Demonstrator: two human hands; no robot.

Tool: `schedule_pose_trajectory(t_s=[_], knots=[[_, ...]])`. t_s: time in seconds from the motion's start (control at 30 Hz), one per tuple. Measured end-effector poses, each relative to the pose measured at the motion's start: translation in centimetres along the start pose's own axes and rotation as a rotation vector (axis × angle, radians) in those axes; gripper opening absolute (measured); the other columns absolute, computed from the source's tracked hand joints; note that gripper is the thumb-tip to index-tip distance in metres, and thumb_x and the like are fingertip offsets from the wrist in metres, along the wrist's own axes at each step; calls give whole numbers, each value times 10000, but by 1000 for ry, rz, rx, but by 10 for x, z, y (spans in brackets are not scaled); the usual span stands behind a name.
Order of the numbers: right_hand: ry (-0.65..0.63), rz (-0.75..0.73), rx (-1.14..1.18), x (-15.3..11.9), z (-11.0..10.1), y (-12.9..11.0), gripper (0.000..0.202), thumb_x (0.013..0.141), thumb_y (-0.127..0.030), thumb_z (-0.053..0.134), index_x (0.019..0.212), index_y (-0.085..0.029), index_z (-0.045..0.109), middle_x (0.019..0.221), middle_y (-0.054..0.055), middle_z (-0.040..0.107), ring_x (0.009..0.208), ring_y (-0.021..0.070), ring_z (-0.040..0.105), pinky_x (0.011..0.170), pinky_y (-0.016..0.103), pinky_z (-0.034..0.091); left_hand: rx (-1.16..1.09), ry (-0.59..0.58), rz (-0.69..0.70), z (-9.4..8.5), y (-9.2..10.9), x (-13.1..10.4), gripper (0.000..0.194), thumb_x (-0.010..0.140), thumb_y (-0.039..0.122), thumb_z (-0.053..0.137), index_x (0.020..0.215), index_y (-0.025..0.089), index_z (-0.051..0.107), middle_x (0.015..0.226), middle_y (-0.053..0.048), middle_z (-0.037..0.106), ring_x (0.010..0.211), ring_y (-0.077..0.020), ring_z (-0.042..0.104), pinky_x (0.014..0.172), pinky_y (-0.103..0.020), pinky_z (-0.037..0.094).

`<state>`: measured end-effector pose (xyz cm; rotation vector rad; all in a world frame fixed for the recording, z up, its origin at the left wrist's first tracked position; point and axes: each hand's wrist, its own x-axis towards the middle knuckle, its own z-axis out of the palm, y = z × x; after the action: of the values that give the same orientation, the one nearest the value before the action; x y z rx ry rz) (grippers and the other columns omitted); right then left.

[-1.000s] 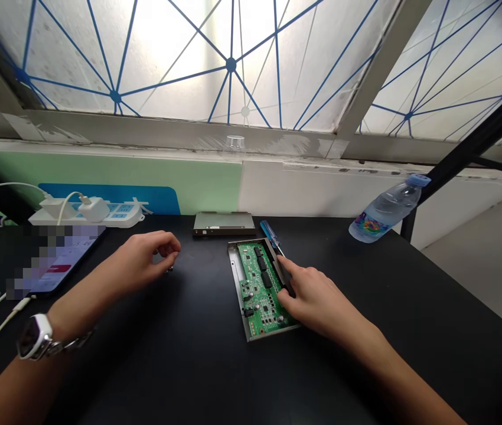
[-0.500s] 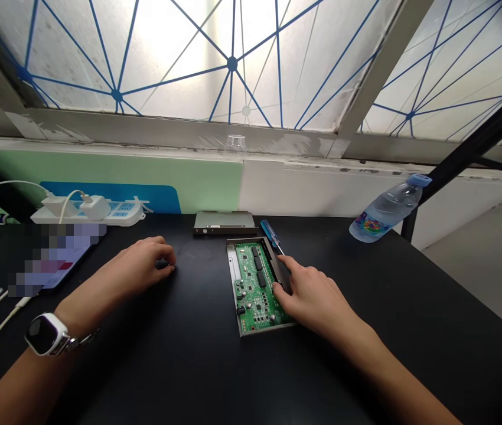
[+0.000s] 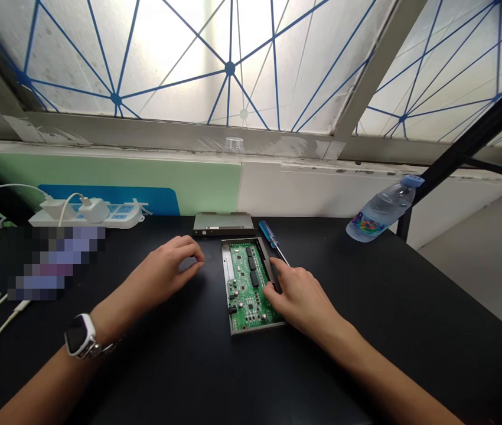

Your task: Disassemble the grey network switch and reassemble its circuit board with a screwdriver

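A green circuit board (image 3: 251, 283) lies in a shallow metal case (image 3: 228, 277) on the black table. My right hand (image 3: 299, 289) grips the right side of this case, its thumb over the inner edge and its index finger along the outer wall. Left of the case, my left hand (image 3: 173, 262) hovers with thumb and index fingertips pinched together; whether something tiny is between them cannot be made out. A screwdriver with a blue handle (image 3: 269, 233) lies just beyond my right fingers. Behind the board is a flat metal cover (image 3: 223, 222).
A tilted water bottle (image 3: 381, 212) leans by a black frame bar (image 3: 468, 136) at the right. At the back left sits a white power strip (image 3: 122, 215) with plugs and cables. A partly blurred device (image 3: 56, 265) lies in front of it. A clear cup (image 3: 234, 144) stands on the sill.
My left hand has moved right, closer to the metal case. The case and my right hand appear slightly further left, along with a small shift of the view.
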<state>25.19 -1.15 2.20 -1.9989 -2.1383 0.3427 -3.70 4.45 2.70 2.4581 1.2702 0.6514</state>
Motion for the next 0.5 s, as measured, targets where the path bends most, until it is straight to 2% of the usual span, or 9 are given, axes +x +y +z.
schedule_pose_trajectory(t_s=[0.13, 0.3, 0.4, 0.5], knots=[[-4, 7, 17, 2, -1, -9, 73, 856, -224, 539, 918, -197, 568, 632, -6, 549, 516, 137, 390, 545, 290, 182, -95, 32, 40, 11, 15, 7, 138, 990, 270, 531, 954, 234, 659, 1069, -64, 678, 970, -223, 649, 862, -356, 512], [2, -17, 22, 6, 2, -18, 50, 857, -220, 543, 902, -202, 553, 658, 9, 584, 539, 149, 447, 539, 282, 203, -179, 108, 96, 28, 19, 24, 117, 998, 239, 556, 952, 216, 661, 1034, -64, 681, 993, -227, 631, 894, -389, 509], [16, -36, 24, 9, 5, -21, 106, 864, -229, 548, 943, -190, 606, 675, 24, 612, 569, 168, 513, 544, 282, 227, -215, 171, 139, 42, 22, 37, 112, 996, 226, 567, 944, 210, 664, 1055, -70, 679, 1041, -232, 622, 933, -400, 501], [-18, -61, 167, 13, 1, -18, 308, 880, -319, 599, 1145, -174, 657, 653, 11, 619, 584, 184, 564, 549, 273, 282, -248, 175, 156, 54, 27, 52, 101, 982, 210, 582, 922, 211, 665, 1072, -74, 681, 1064, -241, 628, 957, -408, 496]])
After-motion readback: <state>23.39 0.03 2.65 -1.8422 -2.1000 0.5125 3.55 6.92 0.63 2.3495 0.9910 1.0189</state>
